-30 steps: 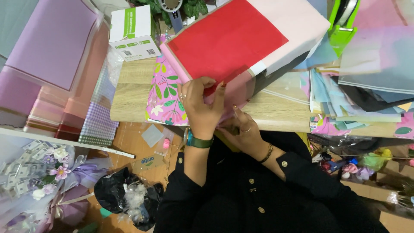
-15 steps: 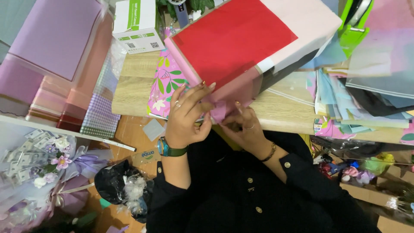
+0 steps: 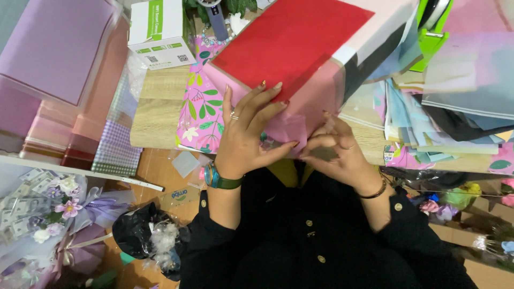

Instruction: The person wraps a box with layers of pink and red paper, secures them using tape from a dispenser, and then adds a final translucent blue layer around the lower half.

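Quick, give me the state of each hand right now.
Left hand: open, fingers spread flat on the pink paper below the red sheet.
Right hand: fingertips pinched on the pink paper's near edge.

White-green carton (image 3: 159,29), top left

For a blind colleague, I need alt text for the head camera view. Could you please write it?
Seen from above, a person's left hand presses flat on pink paper under a red sheet at a wooden table edge, while the right hand pinches the paper's near edge. Stacks of coloured paper and a white box surround them.
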